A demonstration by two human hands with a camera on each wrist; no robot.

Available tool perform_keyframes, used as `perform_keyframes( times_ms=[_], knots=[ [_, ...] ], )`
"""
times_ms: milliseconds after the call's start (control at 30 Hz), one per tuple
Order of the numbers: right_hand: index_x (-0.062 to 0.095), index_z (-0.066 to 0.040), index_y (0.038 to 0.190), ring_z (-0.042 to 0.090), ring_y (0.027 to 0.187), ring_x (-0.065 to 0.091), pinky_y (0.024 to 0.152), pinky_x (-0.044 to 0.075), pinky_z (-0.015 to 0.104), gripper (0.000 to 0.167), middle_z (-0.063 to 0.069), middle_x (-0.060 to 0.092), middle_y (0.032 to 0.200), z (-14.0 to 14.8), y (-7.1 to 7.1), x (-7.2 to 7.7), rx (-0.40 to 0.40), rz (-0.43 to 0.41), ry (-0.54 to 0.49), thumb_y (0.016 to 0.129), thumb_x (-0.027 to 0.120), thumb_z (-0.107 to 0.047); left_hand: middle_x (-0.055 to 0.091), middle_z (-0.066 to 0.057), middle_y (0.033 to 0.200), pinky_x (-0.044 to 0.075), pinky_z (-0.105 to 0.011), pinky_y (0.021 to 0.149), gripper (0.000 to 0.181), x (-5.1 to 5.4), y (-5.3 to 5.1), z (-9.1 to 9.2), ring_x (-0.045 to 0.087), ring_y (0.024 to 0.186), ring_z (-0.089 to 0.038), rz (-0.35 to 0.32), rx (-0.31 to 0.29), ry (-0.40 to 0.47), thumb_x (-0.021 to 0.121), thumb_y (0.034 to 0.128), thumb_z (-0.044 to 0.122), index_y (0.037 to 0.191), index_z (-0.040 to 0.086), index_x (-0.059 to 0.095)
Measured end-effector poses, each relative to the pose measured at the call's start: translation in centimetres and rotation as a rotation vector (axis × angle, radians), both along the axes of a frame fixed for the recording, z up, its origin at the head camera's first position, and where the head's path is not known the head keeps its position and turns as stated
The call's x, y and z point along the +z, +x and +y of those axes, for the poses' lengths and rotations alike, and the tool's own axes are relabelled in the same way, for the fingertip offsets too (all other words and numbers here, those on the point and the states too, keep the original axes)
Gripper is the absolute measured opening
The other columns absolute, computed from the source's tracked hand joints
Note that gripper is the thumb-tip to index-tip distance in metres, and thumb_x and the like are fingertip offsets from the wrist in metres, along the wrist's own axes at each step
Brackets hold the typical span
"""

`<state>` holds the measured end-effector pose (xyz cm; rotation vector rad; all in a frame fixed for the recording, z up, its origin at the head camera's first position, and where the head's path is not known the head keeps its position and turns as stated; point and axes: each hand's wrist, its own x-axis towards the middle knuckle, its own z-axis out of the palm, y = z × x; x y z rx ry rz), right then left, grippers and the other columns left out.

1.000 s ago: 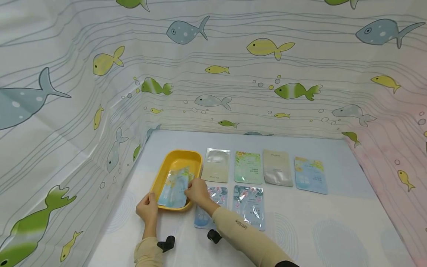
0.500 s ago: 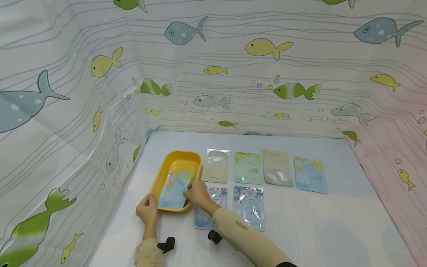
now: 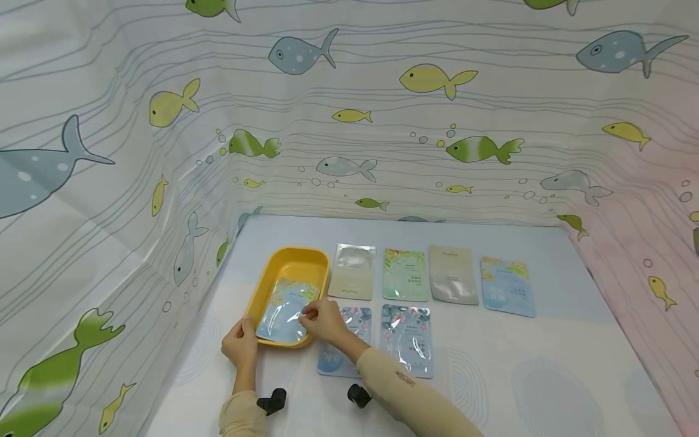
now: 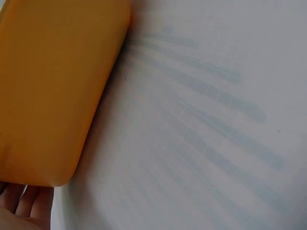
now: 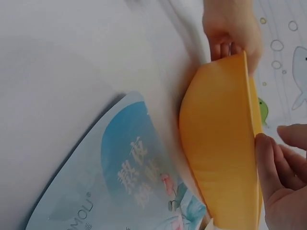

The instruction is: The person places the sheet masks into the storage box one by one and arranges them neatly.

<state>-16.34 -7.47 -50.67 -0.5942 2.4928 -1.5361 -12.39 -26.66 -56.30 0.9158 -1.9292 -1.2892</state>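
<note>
My left hand (image 3: 240,345) grips the near-left rim of the yellow tray (image 3: 299,250), its fingers (image 4: 28,203) under the tray's end in the left wrist view. A blue packet with yellow flowers (image 3: 285,311) lies flat inside the tray's near part; whether others lie beneath is hidden. My right hand (image 3: 326,320) is over the tray's right edge, beside that packet. In the right wrist view the right hand (image 5: 284,179) has its thumb and bent fingers apart at the rim, with nothing visible between them.
Right of the tray lie a silver packet (image 3: 354,273), a green one (image 3: 405,276), a grey one (image 3: 453,276) and a blue one (image 3: 508,288) in a row. Two floral packets (image 3: 406,341) are nearer, one partly behind the right hand. Fish-patterned sheeting (image 3: 382,133) surrounds the table.
Inside the tray, the packets that overlapped unevenly now show as one flat blue packet. My right hand has drawn slightly nearer, its fingers loosened from the packet's edge. The left hand stays put.
</note>
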Motion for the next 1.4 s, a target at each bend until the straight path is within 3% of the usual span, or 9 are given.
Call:
perform_keyframes(
  times_ms=[200,367,467,967,1167,1400],
  knots=[
    [0.072,0.002,0.089,0.004,0.068,0.056,0.063,0.048,0.015,0.013,0.004,0.067,0.078,1.2,0.3,0.2,0.066,0.079,-0.046,0.083,0.069,-0.009,0.066,-0.028,0.098,0.035,-0.003,0.061,0.026,-0.3,-0.1,-0.2,0.04,0.065,0.021,0.007,0.006,-0.004,0.06,0.0872,0.011,0.101,-0.009,0.069],
    [0.07,0.004,0.089,0.005,0.068,0.057,0.063,0.048,0.015,0.011,0.006,0.068,0.078,3.1,0.5,0.2,0.057,0.194,-0.042,0.083,0.068,-0.005,0.066,-0.028,0.099,0.035,-0.003,0.061,0.027,-0.4,-0.2,-0.2,0.041,0.065,0.021,0.004,-0.003,0.0,0.059,0.0875,0.011,0.101,-0.009,0.069],
    [0.07,0.004,0.091,0.005,0.068,0.058,0.063,0.048,0.015,0.011,0.006,0.068,0.079,4.3,0.7,0.0,0.04,0.216,-0.021,0.083,0.068,-0.004,0.066,-0.028,0.098,0.035,-0.003,0.061,0.026,-0.4,-0.2,-0.2,0.041,0.065,0.021,0.014,0.001,0.0,0.059,0.0873,0.011,0.1,-0.01,0.069],
    [0.07,0.003,0.089,0.011,0.07,0.059,0.062,0.049,0.02,0.012,0.006,0.068,0.079,9.0,1.5,-1.1,-0.042,0.212,0.076,0.081,0.07,-0.007,0.064,-0.031,0.096,0.037,-0.003,0.058,0.026,-0.1,0.2,-0.2,0.043,0.063,0.021,0.026,-0.016,0.015,0.059,0.0874,0.01,0.101,-0.011,0.068],
    [0.069,0.003,0.09,0.013,0.071,0.06,0.063,0.049,0.022,0.016,0.006,0.068,0.081,10.9,1.6,-1.6,-0.106,0.204,0.122,0.081,0.072,-0.01,0.064,-0.031,0.098,0.037,-0.002,0.058,0.026,0.2,0.2,0.1,0.042,0.062,0.023,0.041,-0.03,0.012,0.058,0.0883,0.008,0.101,-0.013,0.067],
    [0.068,0.004,0.088,0.012,0.068,0.058,0.061,0.049,0.022,0.014,0.005,0.066,0.077,13.0,1.9,-2.7,-0.182,0.204,0.122,0.078,0.073,-0.006,0.064,-0.029,0.101,0.036,-0.001,0.06,0.028,0.3,0.1,0.2,0.04,0.064,0.023,0.013,-0.026,0.016,0.058,0.0896,0.011,0.103,-0.011,0.067]
  ],
)
